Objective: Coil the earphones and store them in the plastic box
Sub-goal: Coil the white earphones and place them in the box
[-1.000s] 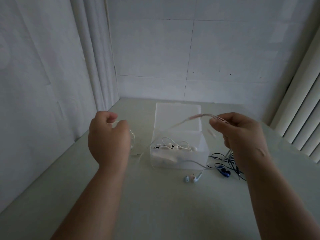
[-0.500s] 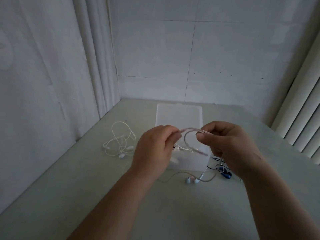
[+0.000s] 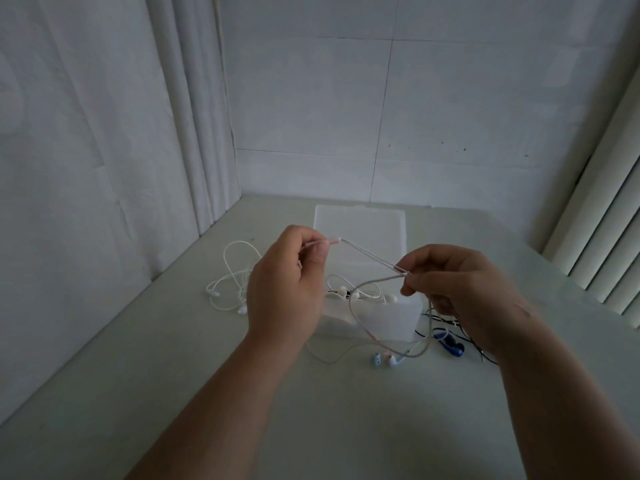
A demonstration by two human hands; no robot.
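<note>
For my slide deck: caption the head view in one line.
Left hand and right hand pinch a pale earphone cable taut by the plastic box, its earbuds resting on the table.

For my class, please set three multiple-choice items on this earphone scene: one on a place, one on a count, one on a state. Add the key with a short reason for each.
1. Where do the blue earphones lie?
A. inside the plastic box
B. on the table, right of the box
C. on the table, left of the box

2. How many hands pinch the pale cable?
A. none
B. one
C. two

3. What is the state of the box?
A. shut
B. open, with earphones inside
C. tipped on its side

Key:
1 B: they lie on the table by the box's right wall.
2 C: the left hand and the right hand each pinch it.
3 B: its lid stands up behind, and white earbuds show inside.
</note>
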